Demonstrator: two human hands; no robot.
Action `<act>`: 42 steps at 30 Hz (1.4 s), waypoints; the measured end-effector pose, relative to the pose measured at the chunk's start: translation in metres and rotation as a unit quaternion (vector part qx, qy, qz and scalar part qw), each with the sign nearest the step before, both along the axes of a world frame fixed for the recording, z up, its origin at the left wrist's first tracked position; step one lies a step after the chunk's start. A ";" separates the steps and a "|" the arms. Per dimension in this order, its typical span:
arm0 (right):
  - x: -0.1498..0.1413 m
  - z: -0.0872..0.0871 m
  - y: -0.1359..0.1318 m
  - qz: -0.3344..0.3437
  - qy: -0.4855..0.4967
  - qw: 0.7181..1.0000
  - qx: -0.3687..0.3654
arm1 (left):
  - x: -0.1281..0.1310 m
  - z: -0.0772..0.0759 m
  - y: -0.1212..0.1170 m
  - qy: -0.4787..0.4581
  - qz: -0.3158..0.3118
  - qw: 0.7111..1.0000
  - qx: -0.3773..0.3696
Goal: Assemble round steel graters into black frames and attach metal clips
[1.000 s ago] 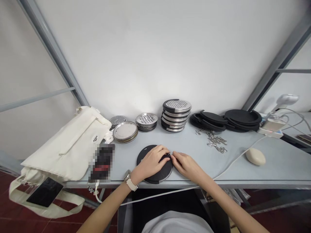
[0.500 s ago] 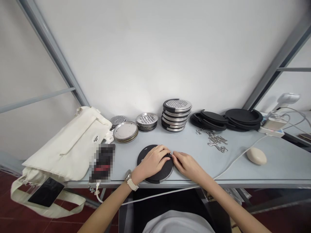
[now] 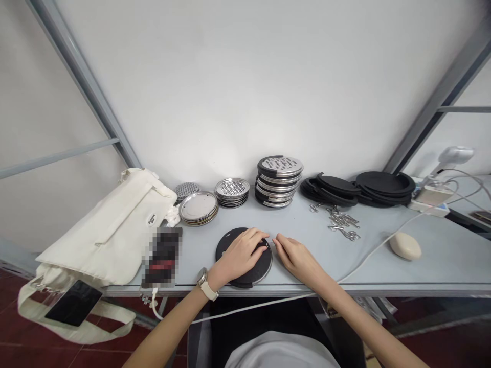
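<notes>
Head view, and on the left a cream bag (image 3: 103, 235) sprawls across the desk (image 3: 291, 225), a dark flat device (image 3: 73, 302) over its strap, a pixelated patch just to the right. Along the far side come the silver discs: a flat-topped pile (image 3: 198, 206), then a pierced pile (image 3: 232, 189).

Now the near edge, where it's all happening! A black disc (image 3: 253, 271) lies flat at the near edge, and the left hand (image 3: 238, 256) is right on top of it, palm down, fingers reaching to its right side. Being round, the disc offers no long axis to follow; what counts is that right rim. A small metal piece (image 3: 268, 245) sits there, just right of the left thumb, which stands slightly apart from the forefinger. Whether they grip it, I cannot tell.

Far beyond that spot rises a tall black-and-silver stack (image 3: 279, 183). Close in from the right, off the disc, comes the right hand (image 3: 295, 255): thumb and forefinger nearly together, tips just beside the metal piece, their hold too small to make out. The left is nearer, by a whisker! Further right: loose metal hooks (image 3: 342, 220), black plates (image 3: 383, 186), and a pale oval object (image 3: 405, 246).
</notes>
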State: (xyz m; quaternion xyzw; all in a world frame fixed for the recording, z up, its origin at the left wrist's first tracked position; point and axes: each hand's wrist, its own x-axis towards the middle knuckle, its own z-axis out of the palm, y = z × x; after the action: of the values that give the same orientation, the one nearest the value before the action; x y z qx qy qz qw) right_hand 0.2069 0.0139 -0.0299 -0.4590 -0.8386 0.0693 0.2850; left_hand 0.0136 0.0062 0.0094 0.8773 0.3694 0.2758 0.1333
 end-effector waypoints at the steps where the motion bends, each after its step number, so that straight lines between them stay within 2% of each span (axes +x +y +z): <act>1: 0.000 -0.001 0.001 -0.008 0.002 1.000 0.002 | 0.000 0.000 0.000 -0.002 0.001 1.000 -0.002; 4: -0.002 -0.001 0.003 -0.017 -0.011 1.000 0.004 | 0.001 -0.001 0.000 -0.015 0.003 1.000 -0.019; 9: -0.004 0.000 0.005 0.033 -0.083 0.996 0.020 | 0.001 -0.001 0.000 -0.040 0.012 0.998 -0.051; 16: -0.002 0.000 0.005 0.049 -0.065 0.997 0.003 | 0.001 -0.002 0.001 -0.014 0.007 1.000 -0.025; 31: 0.000 -0.002 0.004 0.059 -0.054 0.997 -0.012 | 0.001 0.002 0.000 0.017 -0.004 1.000 -0.018; 42: -0.001 -0.002 0.001 0.038 -0.059 0.998 -0.001 | 0.001 0.001 0.001 0.024 -0.010 1.000 -0.018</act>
State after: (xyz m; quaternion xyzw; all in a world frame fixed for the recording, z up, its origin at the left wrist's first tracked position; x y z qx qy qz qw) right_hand 0.2056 0.0151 -0.0319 -0.4302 -0.8709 0.0536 0.2315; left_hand 0.0151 0.0068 0.0108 0.8849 0.3684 0.2466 0.1426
